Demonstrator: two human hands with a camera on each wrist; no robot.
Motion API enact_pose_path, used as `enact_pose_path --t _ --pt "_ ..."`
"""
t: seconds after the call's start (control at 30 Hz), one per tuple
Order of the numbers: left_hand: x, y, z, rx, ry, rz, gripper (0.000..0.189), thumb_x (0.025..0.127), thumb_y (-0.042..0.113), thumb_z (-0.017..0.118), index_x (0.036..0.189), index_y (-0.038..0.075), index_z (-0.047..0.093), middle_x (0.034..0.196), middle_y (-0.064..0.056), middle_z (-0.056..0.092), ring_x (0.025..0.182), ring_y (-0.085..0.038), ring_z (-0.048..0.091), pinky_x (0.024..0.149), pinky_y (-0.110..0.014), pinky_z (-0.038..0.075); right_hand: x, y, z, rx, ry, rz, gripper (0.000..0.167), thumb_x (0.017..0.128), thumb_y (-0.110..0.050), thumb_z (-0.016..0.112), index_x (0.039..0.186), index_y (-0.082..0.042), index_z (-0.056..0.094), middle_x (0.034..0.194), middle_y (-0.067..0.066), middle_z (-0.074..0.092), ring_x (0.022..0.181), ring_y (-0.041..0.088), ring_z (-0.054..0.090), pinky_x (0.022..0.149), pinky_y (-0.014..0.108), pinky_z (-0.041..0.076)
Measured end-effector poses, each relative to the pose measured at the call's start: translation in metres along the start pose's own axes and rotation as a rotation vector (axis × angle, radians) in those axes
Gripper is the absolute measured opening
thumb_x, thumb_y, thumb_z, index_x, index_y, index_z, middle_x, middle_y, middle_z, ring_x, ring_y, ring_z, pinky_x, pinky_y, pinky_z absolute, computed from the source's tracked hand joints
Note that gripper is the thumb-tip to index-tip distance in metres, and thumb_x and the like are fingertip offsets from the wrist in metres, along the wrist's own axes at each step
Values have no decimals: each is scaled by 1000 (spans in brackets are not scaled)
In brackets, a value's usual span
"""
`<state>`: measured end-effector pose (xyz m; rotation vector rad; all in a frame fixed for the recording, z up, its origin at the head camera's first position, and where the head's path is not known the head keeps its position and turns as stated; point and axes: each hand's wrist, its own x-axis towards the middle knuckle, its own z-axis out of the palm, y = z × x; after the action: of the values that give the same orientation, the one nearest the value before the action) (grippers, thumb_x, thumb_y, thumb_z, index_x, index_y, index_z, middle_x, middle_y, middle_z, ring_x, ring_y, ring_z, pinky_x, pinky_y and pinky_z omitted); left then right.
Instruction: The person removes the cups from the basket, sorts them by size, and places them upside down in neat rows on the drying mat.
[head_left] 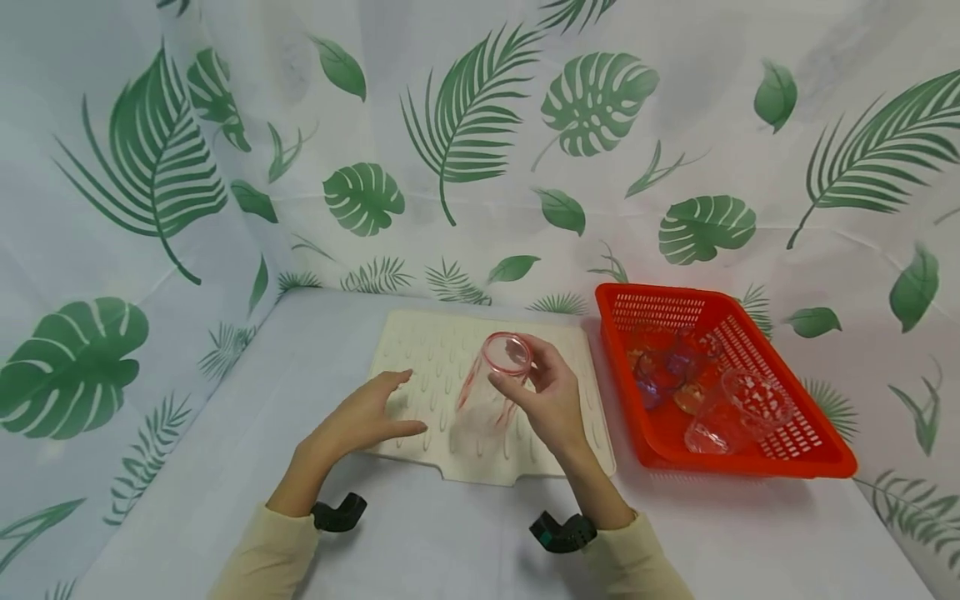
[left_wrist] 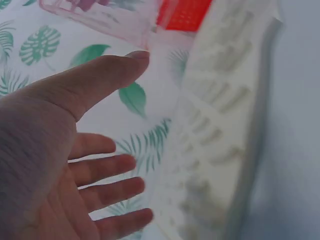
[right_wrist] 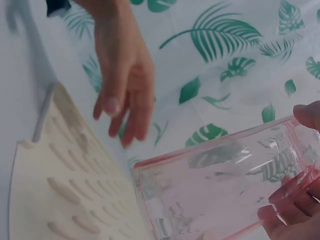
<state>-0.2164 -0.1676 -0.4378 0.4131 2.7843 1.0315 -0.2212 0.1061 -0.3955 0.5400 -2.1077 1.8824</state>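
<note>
Ok, R hand (head_left: 551, 398) grips cup (head_left: 486, 404) abv mat (head_left: 420, 350).

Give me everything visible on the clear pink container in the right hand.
The clear pink container looks like glass or clear plastic: see-through, glossy, with pink tinting strongest along its edges and at the round ring on its upper end. The right hand grips it near that ring. It appears over the cream ridged mat, ring end up; whether its lower end touches the mat is unclear. The left hand is nearby, apart from it. No contents are discernible.
</note>
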Motion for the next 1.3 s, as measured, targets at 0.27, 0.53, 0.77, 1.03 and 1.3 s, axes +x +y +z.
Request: enact_pose_path --t 0.27,0.53,0.77,1.03,1.3 --pt "-24 -37 14 86 32 -102 114 77 54 82 155 -8 24 163 -31 18 152 -48 18 120 -62 28 24 16 6 -96 6 31 57 86 -20 81 138 -18 58 137 7 62 127 21 57 113 49 45" --pt "-31 -54 29 85 80 -132 121 76 58 81 154 -11 22 161 -35 18 151 -51 16 121 -66 19 61 30 31 -177 -40 62 62 85 -30 80 140 -18 55 134 5 62 124 24 55 104 54 48" --pt "-38 -58 27 101 84 -152 120 77 60 80 153 -13 23 161 -34 18 152 -49 15 124 -62 15 89 43 67 -184 -96 47 66 85 -28 80 141 -9 51 137 10 56 127 26 54 111 46 47" --pt "-35 -58 22 99 105 -148 115 78 56 80 154 -10 24 162 -33 19 151 -49 16 123 -63 18 119 58 93 -280 -99 91 68 86 -35 78 144 -11 51 141 9 57 127 30 56 105 47 51" --pt "-33 -61 22 95 100 -137 115 79 56 80 154 -10 23 162 -32 20 152 -48 17 124 -60 18 138 68 103 -315 -105 146 73 89 -37 75 148 -9 45 145 12 54 131 32 53 104 50 52"
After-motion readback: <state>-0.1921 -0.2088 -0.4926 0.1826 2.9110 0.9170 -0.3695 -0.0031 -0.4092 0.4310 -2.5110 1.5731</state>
